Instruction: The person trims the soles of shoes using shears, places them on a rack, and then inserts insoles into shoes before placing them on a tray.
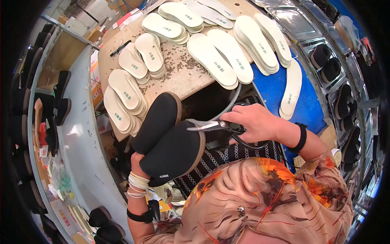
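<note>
My left hand grips a pair of black cloth shoes. One black shoe lies partly behind the other black shoe, and both have a brown sole edge. Most of my left fingers are hidden by the shoes. In my right hand is a pair of scissors, its dark handles within my curled fingers. The blades point left, slightly parted, and overlap the nearer shoe's upper end in the picture; whether they touch it I cannot tell.
Stacks of cream insoles cover much of the wooden table, with small brown bits and a black pen among them. A single insole rests on a blue surface. Racks of black shoes stand on both sides.
</note>
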